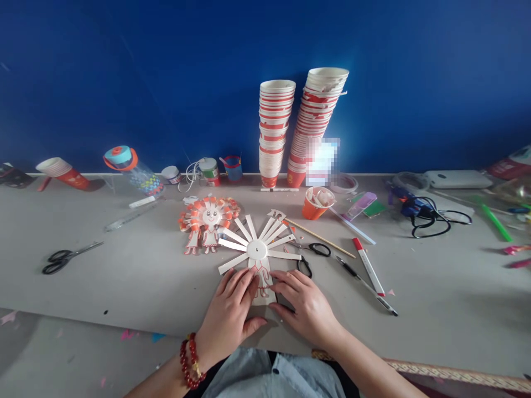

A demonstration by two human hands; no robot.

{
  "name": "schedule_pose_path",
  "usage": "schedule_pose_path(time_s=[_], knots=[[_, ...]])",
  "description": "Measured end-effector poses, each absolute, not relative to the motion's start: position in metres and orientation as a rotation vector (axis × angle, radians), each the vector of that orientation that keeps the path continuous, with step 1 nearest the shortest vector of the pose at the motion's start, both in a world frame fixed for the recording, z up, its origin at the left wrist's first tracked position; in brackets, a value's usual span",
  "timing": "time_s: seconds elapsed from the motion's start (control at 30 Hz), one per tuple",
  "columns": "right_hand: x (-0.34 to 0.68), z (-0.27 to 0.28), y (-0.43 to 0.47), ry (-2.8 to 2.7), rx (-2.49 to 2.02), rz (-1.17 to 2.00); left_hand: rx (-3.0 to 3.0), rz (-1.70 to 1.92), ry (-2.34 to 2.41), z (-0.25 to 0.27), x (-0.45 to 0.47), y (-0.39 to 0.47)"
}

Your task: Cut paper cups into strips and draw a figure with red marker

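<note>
A white paper cut-out (257, 251) lies on the table in front of me, its narrow strips fanned around a round centre. Below the centre, its wider piece carries a dress-and-legs figure (261, 275) drawn in red. My left hand (234, 301) rests palm down with its fingers stretched onto the left edge of this piece. On the opposite edge, the extended fingertips of my right hand (305, 301) touch the paper. Neither hand is closed around anything. Just left of the fan lie finished-looking paper dolls (209, 221) with curled orange hair.
Black-handled scissors (318, 250) lie right of the fan, near a wooden stick (323, 237), red marker (368, 268) and pen (365, 283). More scissors (60, 261) are at left. Tall paper-cup stacks (271, 149) stand behind, with an orange cup of scraps (316, 207) before them.
</note>
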State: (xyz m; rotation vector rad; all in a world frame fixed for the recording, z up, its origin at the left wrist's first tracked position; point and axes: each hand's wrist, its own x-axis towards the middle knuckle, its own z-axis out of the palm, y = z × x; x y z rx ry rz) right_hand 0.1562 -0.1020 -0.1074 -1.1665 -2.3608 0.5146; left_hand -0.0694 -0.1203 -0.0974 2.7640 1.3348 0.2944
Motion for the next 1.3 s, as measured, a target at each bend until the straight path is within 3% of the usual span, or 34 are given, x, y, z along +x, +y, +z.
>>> schedule_pose_path(time_s=[1.3], knots=[[0.156, -0.102, -0.1, -2.412, -1.119, 0.465, 2.662, 0.288, 1.254, -0.082, -0.073, -0.102]])
